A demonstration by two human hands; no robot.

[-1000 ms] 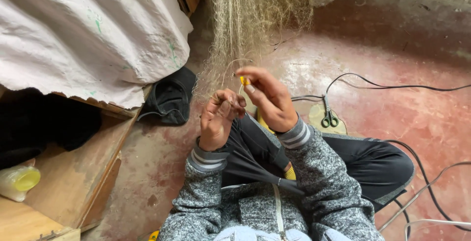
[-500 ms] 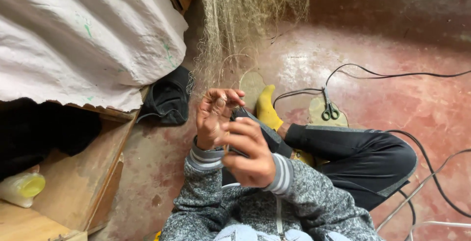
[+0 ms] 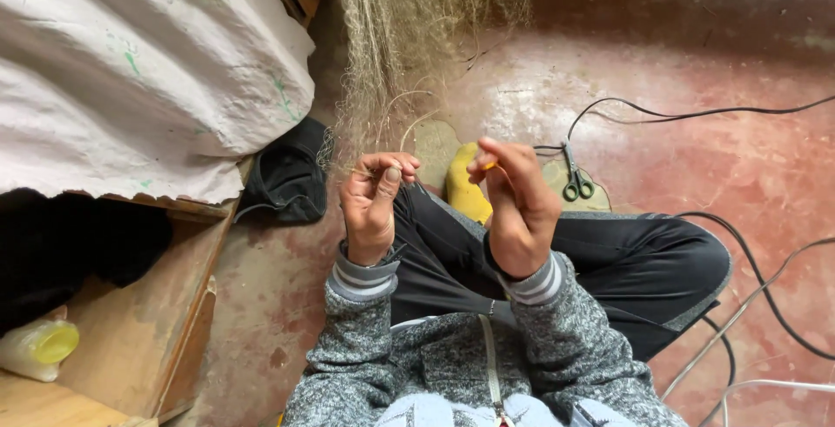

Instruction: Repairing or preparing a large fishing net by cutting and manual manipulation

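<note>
Pinched net strands (image 3: pixel 383 123) in left hand (image 3: pixel 372 205); right hand (image 3: pixel 517 205) gripped small yellow tool (image 3: pixel 490 164). Steady tension probably mattered.

Two hands (image 3: pixel 435 210), one pair of scissors (image 3: pixel 576 185), one yellow-capped bottle (image 3: pixel 39 349), one black bag (image 3: pixel 287 179).

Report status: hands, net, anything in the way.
Left hand pinching net strands. Right hand gripping small yellow tool. Scissors and cables on floor, apart.

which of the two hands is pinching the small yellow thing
The right hand: a small yellow piece shows at its fingertips. The left hand pinches only thin pale net strands.
</note>
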